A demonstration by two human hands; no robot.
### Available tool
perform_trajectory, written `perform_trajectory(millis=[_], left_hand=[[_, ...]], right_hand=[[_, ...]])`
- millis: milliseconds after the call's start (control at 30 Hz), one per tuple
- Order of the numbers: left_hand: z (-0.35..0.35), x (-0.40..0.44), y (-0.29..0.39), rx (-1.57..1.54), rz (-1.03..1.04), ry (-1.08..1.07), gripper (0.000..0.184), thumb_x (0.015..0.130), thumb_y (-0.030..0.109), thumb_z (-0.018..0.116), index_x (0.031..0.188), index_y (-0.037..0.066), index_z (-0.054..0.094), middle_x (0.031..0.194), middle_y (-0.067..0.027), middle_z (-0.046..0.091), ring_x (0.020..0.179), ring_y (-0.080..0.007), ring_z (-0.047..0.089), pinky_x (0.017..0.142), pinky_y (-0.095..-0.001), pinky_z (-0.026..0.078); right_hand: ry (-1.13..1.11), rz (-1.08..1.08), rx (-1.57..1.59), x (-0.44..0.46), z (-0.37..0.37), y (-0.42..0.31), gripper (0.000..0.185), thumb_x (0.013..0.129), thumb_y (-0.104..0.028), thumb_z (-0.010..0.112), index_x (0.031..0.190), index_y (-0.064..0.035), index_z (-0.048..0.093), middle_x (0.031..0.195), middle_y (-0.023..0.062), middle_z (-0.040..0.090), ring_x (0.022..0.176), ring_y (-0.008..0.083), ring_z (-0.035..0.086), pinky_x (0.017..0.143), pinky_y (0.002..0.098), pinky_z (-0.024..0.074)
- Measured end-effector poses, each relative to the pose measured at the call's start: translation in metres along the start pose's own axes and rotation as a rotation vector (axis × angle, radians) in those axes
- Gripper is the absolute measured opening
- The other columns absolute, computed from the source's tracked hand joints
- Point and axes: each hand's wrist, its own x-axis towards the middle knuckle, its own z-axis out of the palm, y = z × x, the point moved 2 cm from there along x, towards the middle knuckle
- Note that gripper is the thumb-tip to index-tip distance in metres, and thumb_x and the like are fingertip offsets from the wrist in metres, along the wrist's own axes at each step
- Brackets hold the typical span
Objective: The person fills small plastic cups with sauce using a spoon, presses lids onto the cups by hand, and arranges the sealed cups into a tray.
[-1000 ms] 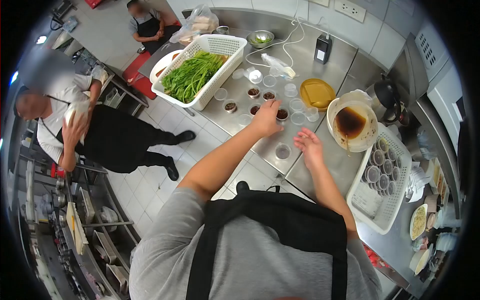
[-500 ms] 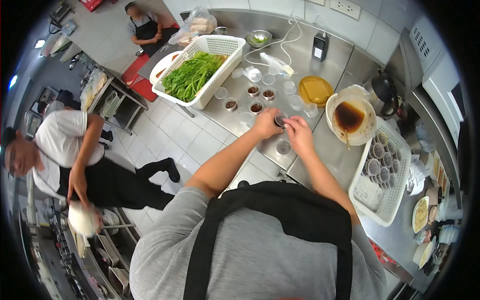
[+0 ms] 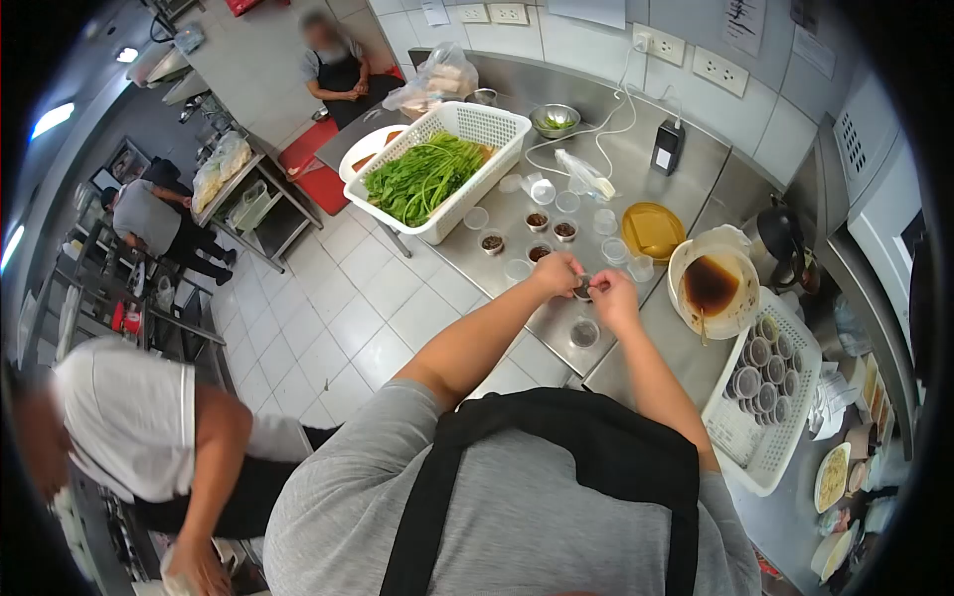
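My left hand (image 3: 558, 275) and my right hand (image 3: 615, 300) meet over the steel counter, fingers closed on opposite sides of a small clear sauce cup (image 3: 584, 288). Its rim is partly hidden by my fingertips. Just in front stands another clear cup (image 3: 584, 333). Beyond my left hand are several small cups with dark, chunky contents, among them one cup (image 3: 537, 220) and another cup (image 3: 492, 242). Loose clear lids or cups lie around them, such as a round clear piece (image 3: 614, 250) near my right hand.
Right of my hands are a white bowl (image 3: 735, 316) of dark sauce with a spoon and a white basket (image 3: 760, 472) holding several lidded cups. Leafy greens (image 3: 422, 179) fill another basket (image 3: 512, 134). A yellow dish (image 3: 653, 232) lies behind. A co-worker (image 3: 129, 417) bends at left; others stand farther off.
My view has shifted, so the counter sits lower in the frame. My fingers have closed in around the cup's rim. The co-worker at left has come closer and bent down.
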Motion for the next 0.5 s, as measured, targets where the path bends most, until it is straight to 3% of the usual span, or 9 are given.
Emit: perform_trajectory(millis=[100,133,267,367,467,500], left_hand=[[-0.003,0.010,0.008,0.172,-0.047,-0.080,0.018,0.071,0.003,0.074,0.086,0.004,0.065,0.076,-0.0075,0.066,0.063,-0.0154,0.065,0.055,-0.0276,0.057],[-0.005,0.014,0.012,0.244,-0.038,-0.126,0.018,0.070,0.002,0.073,0.086,0.004,0.065,0.076,-0.0080,0.066,0.063,-0.0164,0.066,0.055,-0.0278,0.057],[-0.009,0.046,0.012,0.422,-0.036,-0.343,0.017,0.069,0.007,0.075,0.083,0.003,0.067,0.072,-0.0089,0.067,0.064,-0.0184,0.067,0.055,-0.0293,0.057],[0.002,0.074,0.014,0.959,0.250,-0.525,0.021,0.068,0.021,0.078,0.075,0.003,0.069,0.066,-0.0080,0.067,0.063,-0.0187,0.067,0.057,-0.0327,0.055],[0.011,0.080,0.012,1.139,0.243,-0.457,0.031,0.066,0.035,0.078,0.068,0.005,0.070,0.064,-0.0061,0.067,0.061,-0.0191,0.067,0.060,-0.0352,0.054],[0.011,0.083,0.012,1.227,0.393,-0.443,0.031,0.066,0.036,0.078,0.067,0.006,0.070,0.064,-0.0061,0.067,0.061,-0.0200,0.067,0.061,-0.0358,0.053]], right_hand=[[-0.206,0.613,0.451,0.015,0.006,0.010,0.019,0.077,-0.005,0.070,0.090,-0.0017,0.057,0.081,0.0080,0.059,0.058,0.0170,0.060,0.050,0.0308,0.0529],[-0.258,0.663,0.460,0.018,0.005,0.010,0.021,0.077,-0.004,0.070,0.092,-0.0022,0.056,0.079,0.0076,0.059,0.056,0.0165,0.059,0.048,0.0306,0.0529],[-0.424,0.790,0.427,0.032,0.000,0.007,0.025,0.074,0.000,0.071,0.093,-0.0034,0.054,0.073,0.0075,0.059,0.052,0.0160,0.058,0.045,0.0309,0.0532],[-0.479,0.784,0.340,0.039,-0.001,0.009,0.026,0.072,0.002,0.071,0.091,-0.0031,0.055,0.071,0.0078,0.060,0.052,0.0167,0.058,0.044,0.0316,0.0528],[-0.495,0.735,0.231,0.050,0.003,-0.003,0.026,0.070,0.003,0.071,0.090,-0.0033,0.056,0.070,0.0083,0.060,0.051,0.0173,0.058,0.042,0.0321,0.0513],[-0.493,0.738,0.191,0.045,0.002,-0.002,0.027,0.069,0.004,0.071,0.090,-0.0035,0.056,0.070,0.0085,0.060,0.050,0.0174,0.058,0.042,0.0323,0.0507]])
